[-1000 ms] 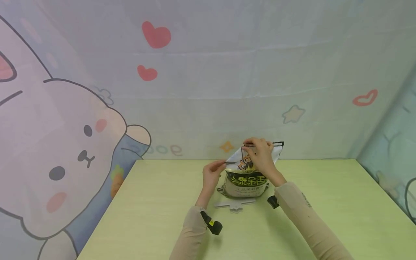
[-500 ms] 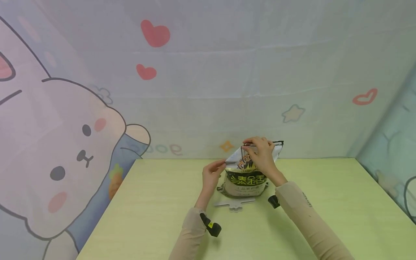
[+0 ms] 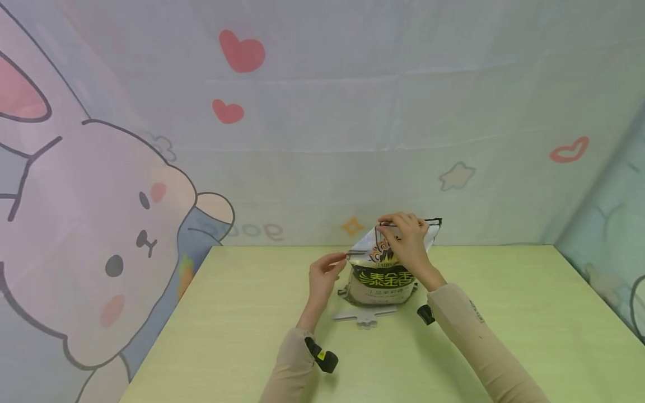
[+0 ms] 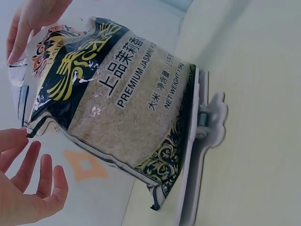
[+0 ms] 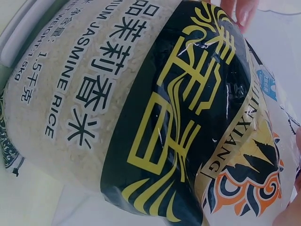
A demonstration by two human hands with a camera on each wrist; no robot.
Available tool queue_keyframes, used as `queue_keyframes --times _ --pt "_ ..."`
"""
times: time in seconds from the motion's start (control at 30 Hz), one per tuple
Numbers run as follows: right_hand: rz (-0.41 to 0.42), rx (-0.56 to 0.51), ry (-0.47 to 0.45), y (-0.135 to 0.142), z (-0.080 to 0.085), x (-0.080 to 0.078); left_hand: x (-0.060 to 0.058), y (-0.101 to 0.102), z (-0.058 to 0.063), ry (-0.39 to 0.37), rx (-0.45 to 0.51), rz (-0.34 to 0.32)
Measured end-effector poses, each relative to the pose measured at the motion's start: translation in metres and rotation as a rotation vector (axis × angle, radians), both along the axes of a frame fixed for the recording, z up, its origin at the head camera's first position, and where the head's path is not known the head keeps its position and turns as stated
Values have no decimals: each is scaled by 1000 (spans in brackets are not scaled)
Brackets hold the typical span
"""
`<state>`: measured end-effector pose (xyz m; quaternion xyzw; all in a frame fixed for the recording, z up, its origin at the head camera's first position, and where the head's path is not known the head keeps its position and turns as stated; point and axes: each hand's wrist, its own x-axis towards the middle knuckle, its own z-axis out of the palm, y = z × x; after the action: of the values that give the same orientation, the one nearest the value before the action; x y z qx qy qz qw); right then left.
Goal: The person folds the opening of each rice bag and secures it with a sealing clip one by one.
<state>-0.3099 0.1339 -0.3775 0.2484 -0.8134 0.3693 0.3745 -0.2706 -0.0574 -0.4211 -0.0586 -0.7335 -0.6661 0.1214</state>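
A bag of rice (image 3: pixel 383 280), clear below with a black and gold band, stands upright on the table. Its white top is folded over at the left and reaches up to a dark-edged corner at the right. The left hand (image 3: pixel 324 275) pinches the bag's left edge with thumb and forefinger; in the left wrist view its other fingers (image 4: pixel 45 176) spread loosely. The right hand (image 3: pixel 407 238) grips the folded top from above, its thumb on the near face. A grey sealing clip (image 3: pixel 365 317) lies on the table along the bag's front base, untouched by either hand.
The pale yellow-green table (image 3: pixel 242 313) ends at a cloth backdrop (image 3: pixel 312 190) close behind the bag. A printed rabbit (image 3: pixel 101 224) covers the backdrop's left side. Black wrist cameras (image 3: pixel 322 356) sit on both forearms.
The left hand has shifted slightly left and down at the bag's edge, with its fingers a little more spread. The right hand, bag and clip stay nearly the same. The head view has turned slightly.
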Motion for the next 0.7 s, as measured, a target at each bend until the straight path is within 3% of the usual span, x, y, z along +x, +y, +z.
queue_keyframes --times 0.33,0.5,0.7 --pt "19 -16 -4 5 -3 -14 1 0 -6 -38 -58 15" --pt "30 -21 -3 5 -2 -17 1 1 -11 11 -105 16" --pt "19 -12 -7 5 -2 -17 -9 1 -33 78 -366 -109"
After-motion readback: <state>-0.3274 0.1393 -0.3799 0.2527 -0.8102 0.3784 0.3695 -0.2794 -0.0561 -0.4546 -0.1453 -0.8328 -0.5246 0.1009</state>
